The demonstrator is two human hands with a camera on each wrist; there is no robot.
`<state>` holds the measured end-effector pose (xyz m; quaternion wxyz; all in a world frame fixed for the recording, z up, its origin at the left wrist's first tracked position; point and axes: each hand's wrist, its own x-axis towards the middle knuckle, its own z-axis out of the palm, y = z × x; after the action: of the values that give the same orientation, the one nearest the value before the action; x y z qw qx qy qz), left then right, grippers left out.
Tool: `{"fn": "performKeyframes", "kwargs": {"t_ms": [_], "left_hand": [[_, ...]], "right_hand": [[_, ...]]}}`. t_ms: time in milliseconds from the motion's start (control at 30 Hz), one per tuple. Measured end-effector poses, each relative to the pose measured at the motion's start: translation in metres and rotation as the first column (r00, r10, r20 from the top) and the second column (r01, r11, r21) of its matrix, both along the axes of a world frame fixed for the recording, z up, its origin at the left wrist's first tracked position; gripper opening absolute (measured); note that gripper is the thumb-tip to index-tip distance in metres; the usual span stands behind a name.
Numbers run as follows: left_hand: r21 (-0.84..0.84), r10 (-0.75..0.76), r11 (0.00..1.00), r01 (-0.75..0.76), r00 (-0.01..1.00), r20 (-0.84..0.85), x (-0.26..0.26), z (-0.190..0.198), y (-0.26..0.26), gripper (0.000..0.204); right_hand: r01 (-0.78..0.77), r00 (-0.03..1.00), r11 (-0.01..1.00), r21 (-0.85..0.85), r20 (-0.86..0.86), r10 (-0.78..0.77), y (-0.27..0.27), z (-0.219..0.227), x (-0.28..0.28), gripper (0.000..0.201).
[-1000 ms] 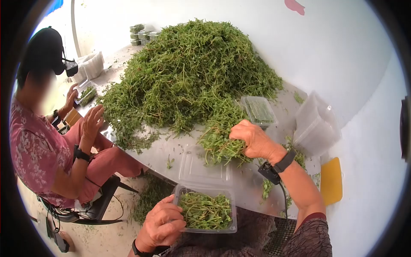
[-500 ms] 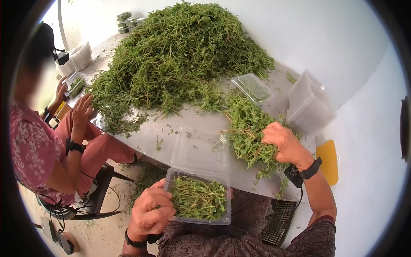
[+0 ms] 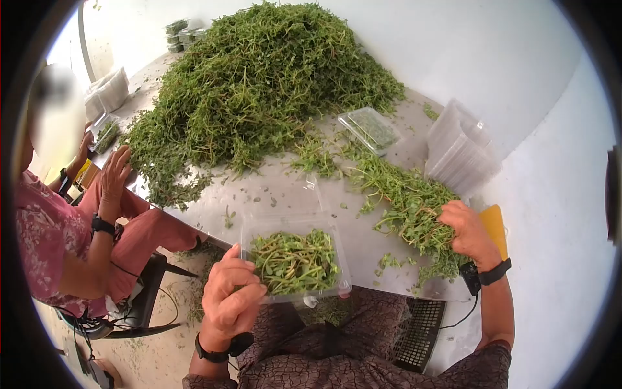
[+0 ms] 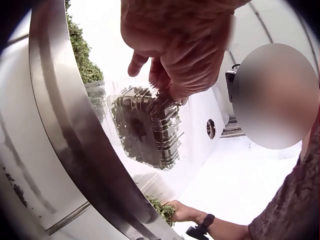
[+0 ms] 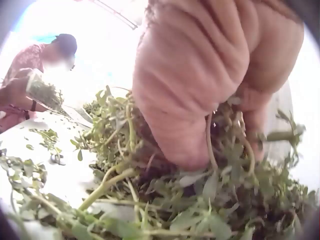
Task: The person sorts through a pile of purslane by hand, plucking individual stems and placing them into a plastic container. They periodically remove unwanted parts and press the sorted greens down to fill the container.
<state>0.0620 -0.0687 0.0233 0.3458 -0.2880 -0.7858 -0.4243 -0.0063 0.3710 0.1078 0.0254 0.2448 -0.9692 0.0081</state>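
Observation:
My left hand (image 3: 231, 293) grips the left side of a clear plastic clamshell box (image 3: 345, 275), its lid folded back toward the table. Leafy green stems (image 3: 295, 259) lie inside the box. In the left wrist view the underside of the box (image 4: 145, 132) shows, raised beside the table's metal edge. Off to the right, my right hand (image 3: 472, 233) holds the end of a long bunch of greens (image 3: 414, 211) lying on the table. The right wrist view has the thumb and fingers pushed in among the leafy stems (image 5: 215, 215), fingertips partly hidden.
A large heap of greens (image 3: 259, 91) covers the table's back. A closed filled box (image 3: 369, 128) and nested empty boxes (image 3: 460, 146) stand at the right, near a yellow board (image 3: 495, 227). Another person (image 3: 71, 253) sits at the left. A black crate (image 3: 420, 334) is below.
My right hand has moved right and toward me, drawing the bunch of greens away from the heap. The box in my left hand has been raised and tilted.

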Motion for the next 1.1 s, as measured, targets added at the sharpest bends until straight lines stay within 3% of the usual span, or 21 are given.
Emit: {"fn": "performKeyframes", "kwargs": {"t_ms": [33, 100, 267, 433, 567, 633, 767, 800, 867, 933, 1100], "left_hand": [[0.001, 0.001, 1.0, -0.001, 1.0, -0.004, -0.003, -0.003, 0.002, 0.021], [-0.068, 0.054, 0.996, -0.059, 0.996, -0.069, -0.008, -0.006, 0.006, 0.022], [-0.067, 0.086, 0.994, -0.09, 0.994, -0.065, -0.006, -0.012, 0.007, 0.023], [-0.066, 0.128, 0.989, -0.13, 0.991, -0.031, -0.001, -0.013, 0.005, 0.024], [-0.048, 0.151, 0.987, -0.153, 0.988, -0.032, 0.0, -0.015, 0.005, 0.025], [-0.055, 0.174, 0.983, -0.176, 0.984, -0.028, 0.001, -0.014, 0.006, 0.024], [-0.045, 0.17, 0.984, -0.171, 0.985, -0.037, -0.001, -0.018, 0.009, 0.023], [-0.055, 0.199, 0.978, -0.201, 0.979, -0.037, -0.001, -0.018, 0.01, 0.023], [-0.064, 0.227, 0.971, -0.229, 0.973, -0.037, -0.001, -0.021, 0.01, 0.021], [-0.075, 0.226, 0.971, -0.228, 0.974, -0.033, -0.003, -0.02, 0.01, 0.019], [-0.093, 0.227, 0.969, -0.23, 0.973, -0.038, -0.01, -0.018, 0.022, 0.017]], "right_hand": [[-0.001, 1.0, 1.0, 0.001, -0.004, 0.001, -0.006, 0.006, 0.003, 0.04], [0.144, 0.986, 0.99, 0.001, 0.086, -0.144, -0.026, 0.028, 0.016, 0.047], [0.098, 0.993, 0.995, 0.03, 0.06, -0.1, -0.039, 0.052, 0.025, 0.058], [0.065, 0.998, 0.997, 0.032, 0.019, -0.066, -0.079, 0.058, -0.012, 0.055], [-0.25, 0.964, 0.961, -0.114, -0.118, 0.237, -0.13, 0.033, -0.069, 0.051], [-0.342, 0.923, 0.939, -0.041, -0.2, 0.327, -0.156, 0.012, -0.098, 0.051], [-0.21, 0.969, 0.977, 0.024, 0.142, 0.204, -0.215, -0.003, -0.125, 0.06], [-0.216, 0.969, 0.975, 0.058, 0.136, 0.207, -0.222, -0.012, -0.129, 0.057], [-0.199, 0.974, 0.975, 0.1, 0.127, 0.185, -0.227, -0.033, -0.133, 0.054], [-0.223, 0.968, 0.974, 0.026, 0.121, 0.218, -0.225, -0.044, -0.129, 0.039], [-0.263, 0.965, 0.965, 0.015, -0.004, 0.263, -0.174, -0.046, -0.095, 0.02]]}}
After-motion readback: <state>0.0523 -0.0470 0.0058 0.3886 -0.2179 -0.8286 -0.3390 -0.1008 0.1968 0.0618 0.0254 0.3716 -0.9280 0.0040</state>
